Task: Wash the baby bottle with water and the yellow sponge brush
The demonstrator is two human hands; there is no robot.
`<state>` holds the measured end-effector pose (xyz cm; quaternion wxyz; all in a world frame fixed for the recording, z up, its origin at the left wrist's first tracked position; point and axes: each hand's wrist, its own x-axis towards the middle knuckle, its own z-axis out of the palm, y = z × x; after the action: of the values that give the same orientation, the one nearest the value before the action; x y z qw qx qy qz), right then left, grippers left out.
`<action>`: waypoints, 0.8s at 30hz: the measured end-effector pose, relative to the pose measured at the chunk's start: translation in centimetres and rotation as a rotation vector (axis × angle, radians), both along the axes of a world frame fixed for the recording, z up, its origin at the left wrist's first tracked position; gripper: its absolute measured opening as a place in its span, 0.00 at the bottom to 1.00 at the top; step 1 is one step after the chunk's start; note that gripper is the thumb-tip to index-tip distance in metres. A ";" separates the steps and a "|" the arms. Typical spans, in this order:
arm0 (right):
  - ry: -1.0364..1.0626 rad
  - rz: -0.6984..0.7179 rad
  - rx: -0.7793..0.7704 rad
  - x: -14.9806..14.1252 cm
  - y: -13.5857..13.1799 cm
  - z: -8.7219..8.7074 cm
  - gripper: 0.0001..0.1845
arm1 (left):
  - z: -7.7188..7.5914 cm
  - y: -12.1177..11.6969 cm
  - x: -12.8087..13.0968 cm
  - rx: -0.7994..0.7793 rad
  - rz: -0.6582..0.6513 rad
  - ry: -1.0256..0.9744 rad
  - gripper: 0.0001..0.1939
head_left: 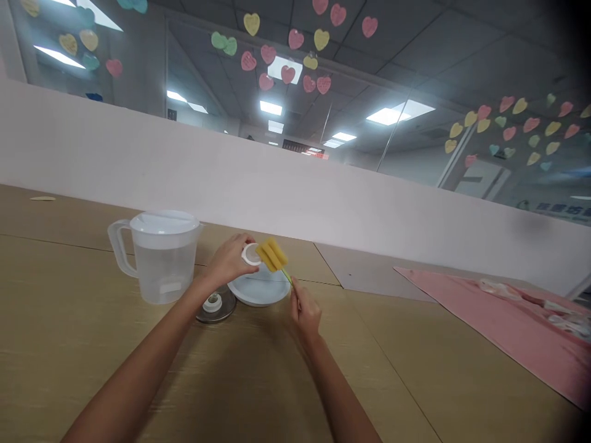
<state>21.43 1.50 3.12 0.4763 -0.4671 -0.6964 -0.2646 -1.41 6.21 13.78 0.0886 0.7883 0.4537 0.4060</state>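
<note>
My left hand (232,258) is closed around a small white round container (252,254), its circular rim turned towards me. The rest of it is hidden in my fingers. In my right hand (305,311) is the thin green handle of a sponge brush (272,254), whose yellow ridged head is right beside the container's rim. I cannot tell whether they touch. Below both hands a white bowl (258,292) stands on the table. Under my left wrist lies a round dark metal lid or dish (224,311), partly hidden, bearing a small white ring-shaped piece (212,303).
A clear plastic pitcher (166,271) with a white lid stands left of the bowl. A pink cloth or mat (498,314) with printed figures lies at the right on the wooden table (406,344). Behind runs a white low wall (277,191) under glass with heart-shaped notes.
</note>
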 end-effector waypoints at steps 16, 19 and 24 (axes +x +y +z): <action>-0.294 -0.168 0.018 0.1 -0.3 1.8 0.18 | -1.0 -0.2 1.0 0.420 0.139 0.518 0.19; -0.290 -0.195 -0.031 -0.4 -0.4 1.4 0.17 | -1.5 -0.4 1.8 0.500 0.104 0.623 0.15; -0.262 -0.183 -0.091 -0.7 -0.1 0.6 0.18 | -1.8 -0.5 2.5 0.525 0.098 0.663 0.13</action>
<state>20.77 1.38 3.69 0.3334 -0.5111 -0.7185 -0.3338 1.10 5.70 11.93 -0.2853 0.8496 0.3757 0.2359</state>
